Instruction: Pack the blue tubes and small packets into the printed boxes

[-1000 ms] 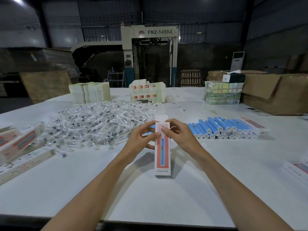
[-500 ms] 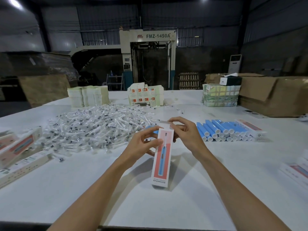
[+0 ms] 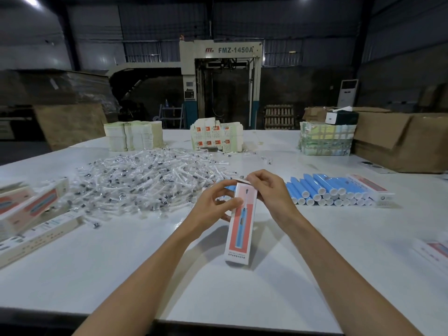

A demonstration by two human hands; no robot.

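At table centre, just this side of the packet heap: one printed box [image 3: 240,224], pink front with a blue tube pictured on it, held long-ways, top end away from the person, slightly tilted; whether its near end touches the white table [image 3: 121,263] cannot be told; left hand [image 3: 213,209] grips the box by its left edge in the upper half, thumb across the front, fingers curled behind; right hand [image 3: 271,192] pinches the flap at the top end between thumb and fingertips; flap stands partly raised, box top not closed. Right of the hands: blue tubes [image 3: 324,190] lying in a tight row, white caps toward the person; another printed box [image 3: 371,187] just beside the row's right end. Left and beyond the hands: small packets [image 3: 145,183] in a wide loose heap, clear wrappers. Far left edge: several packed boxes [image 3: 29,209] stacked and lying flat. Back of table: cream paper stacks [image 3: 133,135], flat unfolded cartons [image 3: 215,134] standing together, a taped bundle [image 3: 324,139]; brown cardboard cases [image 3: 400,141] at far right; a large machine [image 3: 220,81] marked FMZ-1450A behind the table.
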